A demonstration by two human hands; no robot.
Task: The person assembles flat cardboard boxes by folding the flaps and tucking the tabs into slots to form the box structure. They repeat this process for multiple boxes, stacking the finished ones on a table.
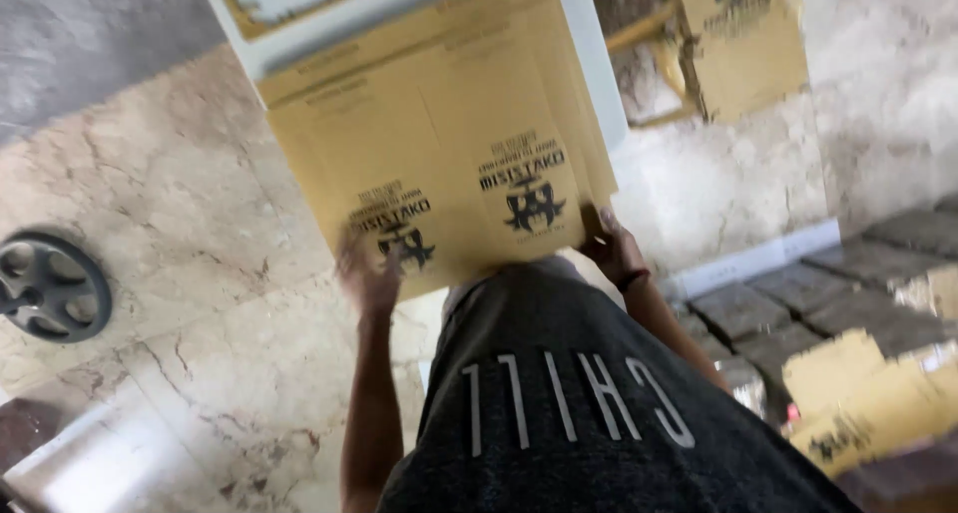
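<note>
Head camera, looking steeply down, close to torso

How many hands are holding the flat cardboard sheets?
2: the left hand grips the cardboard sheets at their lower left edge, the right hand at the lower right corner.

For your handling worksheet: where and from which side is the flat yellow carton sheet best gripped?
Probably at its near bottom edge, from below, one hand towards each corner. The sheet is wide, thin and tilted away, so a spread two-handed hold should stop it flopping. The left hand and right hand already sit there.
</note>
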